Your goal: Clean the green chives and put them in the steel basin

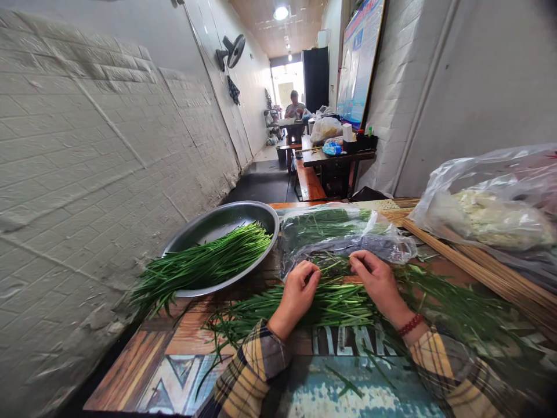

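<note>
My left hand (300, 290) is closed, fingers curled and thumb pressed in, above a loose spread of garlic chives (343, 302) on the table. Level with it, my right hand (376, 284) pinches thumb and forefinger together. Thin green strands show between the two hands, but whether either one grips a strand is too small to tell. A thick bundle of chives (217, 255) lies in a metal basin (191, 232) at the left, leaves hanging over its rim. Just beyond my hands is a clear plastic bag (343, 229) with more chives in it.
Wooden skewers (487, 267) lie at the right beside a plastic bag of pale food (500, 220). Scattered chive leaves (461, 302) cover the table's right side. A brick-patterned wall (87, 162) runs along the left. Farther back, a person (295, 107) sits behind a cluttered table (339, 155).
</note>
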### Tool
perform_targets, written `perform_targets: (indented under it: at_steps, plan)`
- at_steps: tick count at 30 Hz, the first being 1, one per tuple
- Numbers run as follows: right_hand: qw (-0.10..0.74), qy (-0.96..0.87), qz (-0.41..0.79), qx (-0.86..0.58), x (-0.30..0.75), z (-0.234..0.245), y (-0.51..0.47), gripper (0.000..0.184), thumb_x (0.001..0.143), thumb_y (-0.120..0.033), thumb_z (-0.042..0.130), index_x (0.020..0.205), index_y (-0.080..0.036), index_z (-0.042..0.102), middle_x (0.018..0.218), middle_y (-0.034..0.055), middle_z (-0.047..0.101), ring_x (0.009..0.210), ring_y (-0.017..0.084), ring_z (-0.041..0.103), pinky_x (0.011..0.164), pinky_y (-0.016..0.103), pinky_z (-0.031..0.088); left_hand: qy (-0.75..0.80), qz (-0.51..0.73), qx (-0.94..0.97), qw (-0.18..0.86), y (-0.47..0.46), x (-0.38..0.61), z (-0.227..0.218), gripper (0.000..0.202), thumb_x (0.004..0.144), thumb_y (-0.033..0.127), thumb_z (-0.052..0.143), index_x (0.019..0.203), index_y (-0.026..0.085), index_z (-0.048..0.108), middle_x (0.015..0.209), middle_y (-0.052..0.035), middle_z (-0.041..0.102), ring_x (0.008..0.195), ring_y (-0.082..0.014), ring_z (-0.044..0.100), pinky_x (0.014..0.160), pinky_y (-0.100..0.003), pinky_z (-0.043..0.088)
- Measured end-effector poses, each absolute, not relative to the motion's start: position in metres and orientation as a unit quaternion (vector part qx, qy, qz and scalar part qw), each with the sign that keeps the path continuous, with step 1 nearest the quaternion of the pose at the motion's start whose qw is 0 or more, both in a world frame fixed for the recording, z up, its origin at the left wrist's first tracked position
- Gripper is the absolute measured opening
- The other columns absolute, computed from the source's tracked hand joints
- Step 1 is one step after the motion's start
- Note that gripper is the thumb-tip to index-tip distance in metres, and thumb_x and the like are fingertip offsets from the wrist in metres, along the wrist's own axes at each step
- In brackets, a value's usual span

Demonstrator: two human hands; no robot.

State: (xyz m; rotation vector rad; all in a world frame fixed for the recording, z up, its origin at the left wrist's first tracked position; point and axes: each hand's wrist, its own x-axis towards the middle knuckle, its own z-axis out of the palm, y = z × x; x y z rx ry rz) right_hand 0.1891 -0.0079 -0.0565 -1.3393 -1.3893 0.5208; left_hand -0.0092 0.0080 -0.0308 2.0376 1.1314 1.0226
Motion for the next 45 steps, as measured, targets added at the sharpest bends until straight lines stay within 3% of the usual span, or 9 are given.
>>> perform_targets:
  at_steps: [5, 10, 15, 20, 26, 31, 36, 40, 45]
  plan:
    - [0.497, -0.642, 0.15, -0.564, 0.199, -0.056, -0.005, 0.032, 0.091, -0.044, 0.047, 0.078, -0.02, 0.064, 0.079, 0.0053, 0.066, 0.074, 0.019, 0.06, 0.071, 0.031, 0.048, 0.446, 0.362, 0.719, 0.391, 0.009, -0.01, -0.031, 0.026, 0.09, 0.033, 0.045, 0.073, 0.017, 0.055, 0.061, 0.0031, 0.053, 0.056, -0.0096, 0.046, 0.056, -0.021, 0.036]
    - [0.502, -0.696, 0.133, -0.495, 0.192, -0.047, -0.01, 0.026, 0.095, -0.037, 0.044, 0.099, -0.023, 0.066, 0.099, 0.0067, 0.068, 0.094, 0.02, 0.062, 0.08, 0.033, 0.05, 0.448, 0.351, 0.758, 0.318, 0.008, -0.009, -0.032, 0.023, 0.089, 0.028, 0.046, 0.072, 0.017, 0.057, 0.066, 0.0015, 0.056, 0.064, -0.0112, 0.049, 0.062, -0.021, 0.036]
    - [0.432, -0.764, 0.077, -0.474, 0.185, -0.047, -0.013, 0.02, 0.093, -0.033, 0.051, 0.09, -0.024, 0.069, 0.088, 0.0058, 0.068, 0.087, 0.02, 0.061, 0.079, 0.035, 0.047, 0.443, 0.329, 0.799, 0.239, 0.004, -0.007, -0.034, 0.02, 0.091, 0.025, 0.047, 0.079, 0.018, 0.061, 0.077, -0.0018, 0.063, 0.071, -0.0135, 0.056, 0.067, -0.023, 0.039]
    - [0.412, -0.774, 0.059, -0.478, 0.184, -0.048, -0.014, 0.02, 0.093, -0.031, 0.051, 0.087, -0.023, 0.068, 0.088, 0.0067, 0.068, 0.086, 0.021, 0.059, 0.08, 0.037, 0.045, 0.429, 0.324, 0.811, 0.23, 0.002, -0.005, -0.034, 0.017, 0.091, 0.027, 0.05, 0.088, 0.018, 0.064, 0.084, -0.0035, 0.067, 0.076, -0.0148, 0.059, 0.071, -0.024, 0.041]
    - [0.496, -0.691, 0.201, -0.486, 0.173, -0.048, -0.015, 0.025, 0.09, -0.038, 0.053, 0.076, -0.021, 0.065, 0.077, 0.0041, 0.065, 0.076, 0.019, 0.058, 0.073, 0.032, 0.045, 0.41, 0.315, 0.826, 0.223, 0.001, -0.004, -0.034, 0.022, 0.093, 0.026, 0.048, 0.08, 0.017, 0.064, 0.076, -0.0033, 0.064, 0.07, -0.0136, 0.057, 0.064, -0.023, 0.038]
    - [0.558, -0.516, 0.416, -0.499, 0.16, -0.047, -0.02, 0.027, 0.08, -0.045, 0.062, 0.08, -0.018, 0.065, 0.076, 0.0012, 0.063, 0.074, 0.016, 0.054, 0.069, 0.027, 0.044, 0.421, 0.301, 0.848, 0.117, -0.006, 0.001, -0.032, 0.025, 0.095, 0.025, 0.045, 0.078, 0.018, 0.062, 0.071, -0.0018, 0.059, 0.065, -0.0124, 0.052, 0.06, -0.024, 0.034]
    - [0.6, -0.441, 0.476, -0.468, 0.161, -0.049, -0.017, 0.027, 0.077, -0.046, 0.066, 0.077, -0.02, 0.063, 0.075, 0.0005, 0.06, 0.072, 0.015, 0.051, 0.068, 0.027, 0.042, 0.425, 0.291, 0.857, 0.032, -0.008, 0.001, -0.034, 0.027, 0.096, 0.024, 0.043, 0.076, 0.018, 0.061, 0.071, -0.0016, 0.058, 0.065, -0.0129, 0.053, 0.061, -0.024, 0.034]
    - [0.624, -0.445, 0.427, -0.479, 0.179, -0.047, -0.011, 0.029, 0.083, -0.05, 0.058, 0.075, -0.022, 0.06, 0.073, 0.0005, 0.06, 0.068, 0.016, 0.052, 0.064, 0.028, 0.042, 0.439, 0.289, 0.851, 0.024, -0.005, -0.002, -0.036, 0.026, 0.095, 0.024, 0.045, 0.077, 0.019, 0.061, 0.072, -0.0015, 0.058, 0.068, -0.0129, 0.055, 0.063, -0.024, 0.036]
    - [0.539, -0.646, 0.249, -0.48, 0.186, -0.041, -0.011, 0.02, 0.088, -0.038, 0.056, 0.093, -0.023, 0.067, 0.093, 0.0041, 0.067, 0.09, 0.02, 0.058, 0.081, 0.033, 0.044, 0.434, 0.298, 0.85, 0.032, -0.005, -0.003, -0.036, 0.023, 0.095, 0.025, 0.045, 0.083, 0.019, 0.064, 0.075, -0.0019, 0.059, 0.069, -0.0129, 0.055, 0.064, -0.023, 0.037]
